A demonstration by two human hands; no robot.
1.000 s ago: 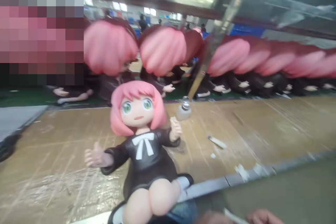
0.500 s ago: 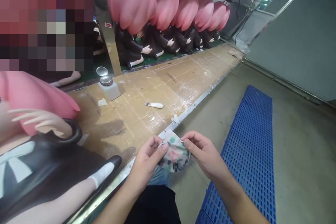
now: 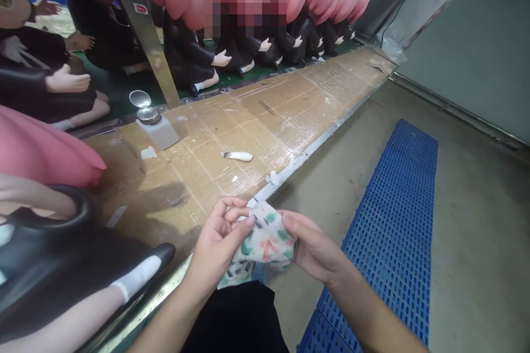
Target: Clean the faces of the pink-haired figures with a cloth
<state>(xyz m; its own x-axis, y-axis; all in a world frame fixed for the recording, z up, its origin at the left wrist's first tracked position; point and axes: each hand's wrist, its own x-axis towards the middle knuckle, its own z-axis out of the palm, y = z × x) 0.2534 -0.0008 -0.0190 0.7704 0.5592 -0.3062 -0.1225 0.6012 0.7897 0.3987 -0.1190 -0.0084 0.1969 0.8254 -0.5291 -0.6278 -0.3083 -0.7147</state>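
Observation:
Between my two hands a white patterned cloth (image 3: pixel 271 237) with green, dark and reddish marks is stretched above the floor, by the bench edge. My left hand (image 3: pixel 221 231) is closed, pinching the cloth's left edge between thumb and fingers. At the opposite edge my right hand (image 3: pixel 315 244) grips it with the thumb on top and the fingers behind. A lower fold of the same cloth hangs down below my left hand. On my left lies a large figure (image 3: pixel 78 253) with pink hair, a black dress and a white sock.
The brown-covered bench (image 3: pixel 207 176) carries a pump bottle (image 3: pixel 159 131) with its metal lid up and a small white stick-like piece (image 3: pixel 238 156). Several pink-haired figures (image 3: pixel 186 47) line the far side behind a metal post (image 3: pixel 143 27). Blue slatted matting (image 3: pixel 397 220) lies on the floor at right.
The bunched cloth is now spread wider, with a fold hanging under my left hand. My left hand has shifted slightly left. The view has turned, showing more figures at the left.

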